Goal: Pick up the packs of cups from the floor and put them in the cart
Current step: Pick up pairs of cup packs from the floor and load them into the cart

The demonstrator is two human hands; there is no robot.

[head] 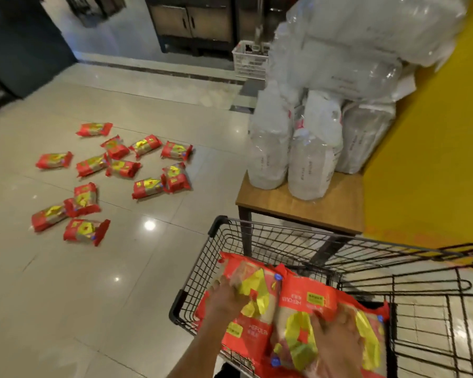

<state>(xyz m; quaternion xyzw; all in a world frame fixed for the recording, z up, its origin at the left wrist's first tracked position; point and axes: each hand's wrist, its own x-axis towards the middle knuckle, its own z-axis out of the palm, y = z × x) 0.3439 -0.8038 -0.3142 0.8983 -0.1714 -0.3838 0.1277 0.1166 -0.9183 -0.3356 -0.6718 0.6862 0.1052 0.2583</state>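
While more packs (93, 184) litter the far-left floor, your left hand (224, 298) and right hand (336, 334) each press flat on a pack inside the cart (191, 271).

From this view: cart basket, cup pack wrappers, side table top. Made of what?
Cart: black coated metal wire, by its thin grid. Pack wrappers: glossy red plastic film; it crinkles and glints. Table top: matte wood or wood-look laminate, grain visible.

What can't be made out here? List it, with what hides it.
- Cart floor: head view, covered by two packs and both hands.
- Left hand and right hand fingers: motion blur, grip unclear.
- Cart's near end: cut off by the bottom edge.
- Floor packs: print too small to read.
- White bags on the table: contents obscured by hazy plastic.
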